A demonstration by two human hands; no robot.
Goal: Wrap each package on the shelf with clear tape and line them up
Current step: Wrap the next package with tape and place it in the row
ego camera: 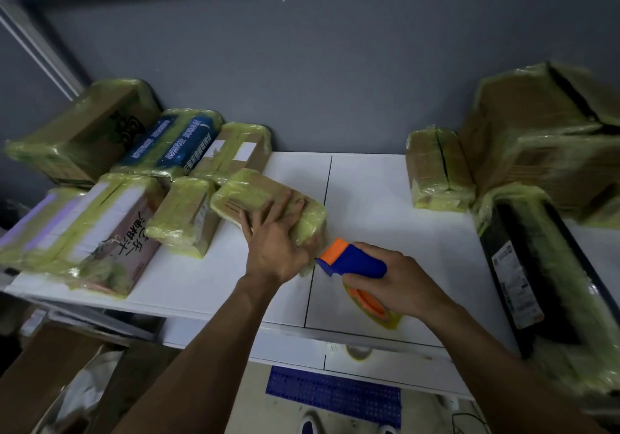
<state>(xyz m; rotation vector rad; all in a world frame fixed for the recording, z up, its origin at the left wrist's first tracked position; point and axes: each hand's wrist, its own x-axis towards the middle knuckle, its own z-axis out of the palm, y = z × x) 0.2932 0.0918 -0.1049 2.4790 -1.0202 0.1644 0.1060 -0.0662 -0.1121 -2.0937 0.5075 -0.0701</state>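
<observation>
A small cardboard package, wrapped in yellowish clear tape, lies on the white shelf near the middle. My left hand rests flat on its near end, fingers spread over the top. My right hand grips the blue and orange tape dispenser, whose orange nose touches the package's near right corner. The tape roll hangs below that hand. Several taped packages stand in rows at the left.
Taped boxes at the right: a small one, a large stack and a long black one by the edge. A grey wall backs the shelf. Below lie cardboard boxes and a blue mat.
</observation>
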